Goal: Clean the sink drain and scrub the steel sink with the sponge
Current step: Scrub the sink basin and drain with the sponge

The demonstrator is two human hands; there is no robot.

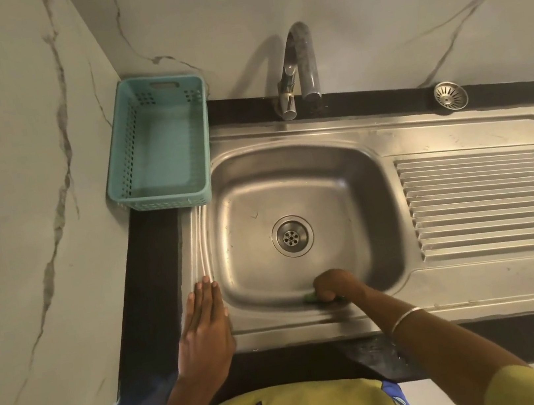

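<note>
The sink (pixel 296 177) sat in the counter (pixel 153 288); its drain (pixel 292 236) lay beyond the right hand (pixel 335 284), whose grip curled round the sponge (pixel 311 297) on the near wall. Left hand (pixel 205 319) rested flat on the rim.

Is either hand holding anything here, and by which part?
The right hand grips a green sponge from above at the sink basin's near wall; only its edges show, so the exact hold cannot be told. The left hand lies flat on the rim, holding nothing.
</note>
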